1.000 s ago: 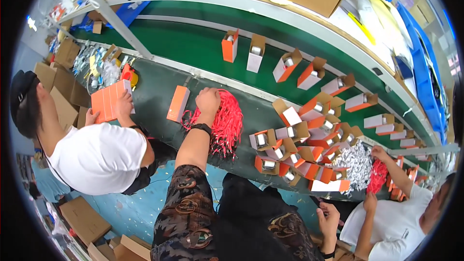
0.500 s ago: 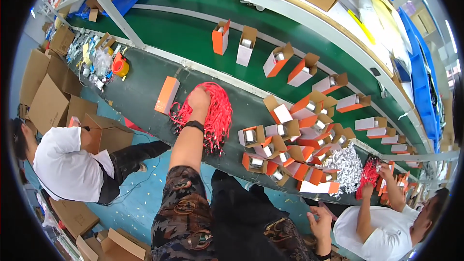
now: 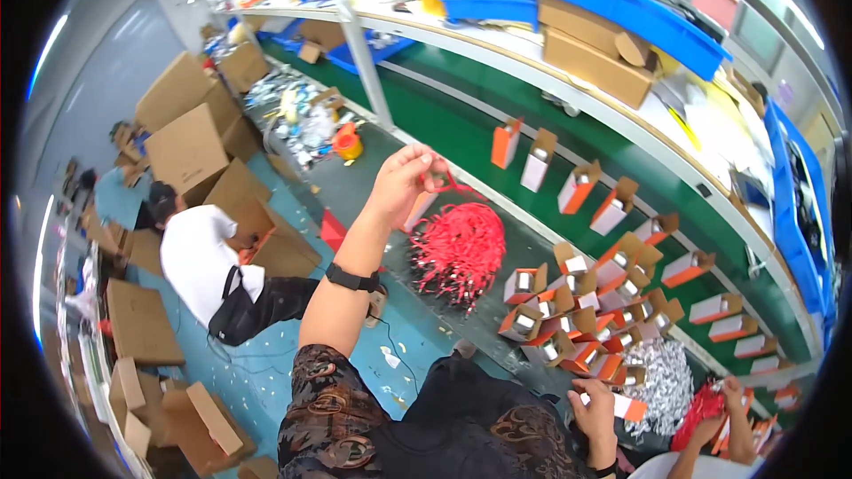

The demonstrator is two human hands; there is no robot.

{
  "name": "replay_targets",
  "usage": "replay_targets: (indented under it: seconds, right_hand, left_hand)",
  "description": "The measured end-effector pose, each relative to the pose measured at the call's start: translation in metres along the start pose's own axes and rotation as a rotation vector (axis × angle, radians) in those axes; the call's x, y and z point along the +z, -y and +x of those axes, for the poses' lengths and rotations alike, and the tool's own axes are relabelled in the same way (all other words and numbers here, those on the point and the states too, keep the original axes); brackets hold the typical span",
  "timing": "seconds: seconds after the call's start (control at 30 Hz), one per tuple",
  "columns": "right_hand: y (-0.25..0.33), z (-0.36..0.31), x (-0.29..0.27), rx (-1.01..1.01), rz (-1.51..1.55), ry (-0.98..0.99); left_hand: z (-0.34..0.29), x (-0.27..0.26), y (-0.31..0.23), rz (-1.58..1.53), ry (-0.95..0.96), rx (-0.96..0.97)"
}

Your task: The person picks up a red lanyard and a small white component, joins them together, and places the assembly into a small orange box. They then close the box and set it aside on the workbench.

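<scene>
**A:** Where is the left hand (image 3: 404,182)?

**B:** It is raised at about 11 o'clock from the middle of the view. Its fingers are pinched together on one thin red cord (image 3: 446,184).

**A:** And the big red pile?

**B:** The heap of red cords (image 3: 459,244) lies on the grey worktable (image 3: 355,179). It sits just below the left hand, toward 4 o'clock from it. The pinched cord runs down toward the heap.

**A:** What about the right hand (image 3: 596,408)?

**B:** It is low, at about 5 o'clock. It rests on an orange and white box (image 3: 627,407), with the fingers curled over it. More open little boxes (image 3: 568,302) stand just above it, to the right of the heap.
</scene>
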State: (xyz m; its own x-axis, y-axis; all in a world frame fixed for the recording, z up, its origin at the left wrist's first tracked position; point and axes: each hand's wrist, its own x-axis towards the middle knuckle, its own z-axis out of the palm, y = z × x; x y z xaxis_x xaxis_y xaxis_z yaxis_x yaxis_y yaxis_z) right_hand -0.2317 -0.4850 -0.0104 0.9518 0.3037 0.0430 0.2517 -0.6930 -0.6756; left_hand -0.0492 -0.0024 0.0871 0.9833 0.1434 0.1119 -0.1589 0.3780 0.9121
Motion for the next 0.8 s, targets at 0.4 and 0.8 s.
replay_targets:
  seconds: [0.4,0.8]
  right_hand:
    - [0.188,0.098,-0.026,-0.544,0.671,0.155]
    - [0.189,0.072,0.049,-0.274,1.020,1.185]
  left_hand:
    - [-0.198,0.116,-0.121,0.331,0.273,-0.010]
    - [-0.345,0.136,-0.018,0.115,-0.065,-0.102]
